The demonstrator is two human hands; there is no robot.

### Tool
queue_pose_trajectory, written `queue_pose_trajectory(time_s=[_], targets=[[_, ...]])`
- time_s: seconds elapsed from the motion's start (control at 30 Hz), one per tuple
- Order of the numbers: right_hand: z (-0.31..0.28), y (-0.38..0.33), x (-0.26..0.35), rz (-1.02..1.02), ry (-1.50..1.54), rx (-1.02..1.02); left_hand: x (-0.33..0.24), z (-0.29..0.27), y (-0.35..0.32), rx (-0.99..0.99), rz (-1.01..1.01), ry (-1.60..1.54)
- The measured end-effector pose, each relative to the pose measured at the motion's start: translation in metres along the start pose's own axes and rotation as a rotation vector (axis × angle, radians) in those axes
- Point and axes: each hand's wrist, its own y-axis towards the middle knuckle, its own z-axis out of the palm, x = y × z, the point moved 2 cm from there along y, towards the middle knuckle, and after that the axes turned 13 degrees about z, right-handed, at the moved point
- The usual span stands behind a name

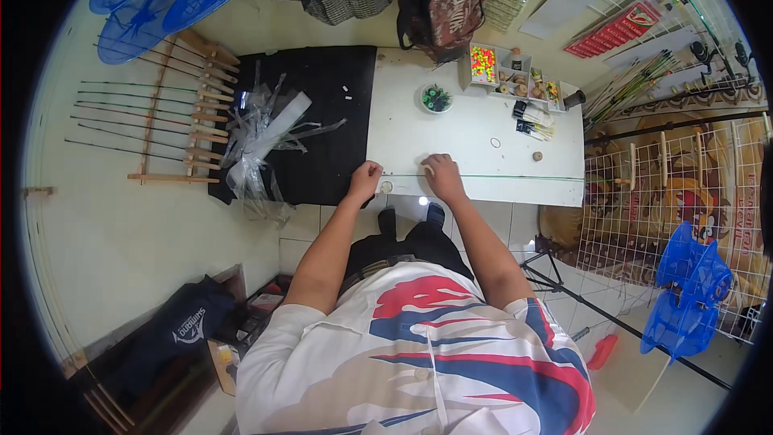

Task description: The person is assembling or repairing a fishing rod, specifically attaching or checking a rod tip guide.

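At the table's front edge, my left hand (366,180) has its fingers pinched together where a thin green line (515,178) ends. From there the line runs right along the edge of the white tabletop (483,163). My right hand (444,177) rests over the line with its fingers curled; whatever may be in them is too small to see. Between my hands lies a small pale round piece (386,188). Beyond my right hand stands a clear round tub (436,98) of dark green bits.
A black cloth (322,137) with crumpled clear plastic (262,141) covers the left side. Toward the back right are a tray of bright beads (484,64), compartments of small parts, thin packets (534,119) and a small round wooden piece (538,156). Rods rest in a wooden rack (208,113).
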Motion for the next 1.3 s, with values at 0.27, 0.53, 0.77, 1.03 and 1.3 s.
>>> queue_pose_trajectory(time_s=[0.27,0.53,0.77,1.03,1.3], targets=[[0.048,0.028,0.050,-0.012,0.127,0.292,-0.006,-0.010,0.001,0.133,0.036,-0.141],[0.061,0.031,0.032,0.142,0.513,0.359,-0.011,-0.016,-0.001,0.147,0.085,-0.126],[0.054,0.020,0.034,0.183,0.567,0.338,-0.024,-0.019,-0.009,0.166,0.081,-0.084],[0.049,0.009,0.028,0.093,0.267,0.145,-0.049,-0.024,-0.015,0.243,0.209,0.177],[0.050,0.000,0.035,0.119,0.319,0.125,-0.067,-0.031,-0.022,0.238,0.341,0.385]])
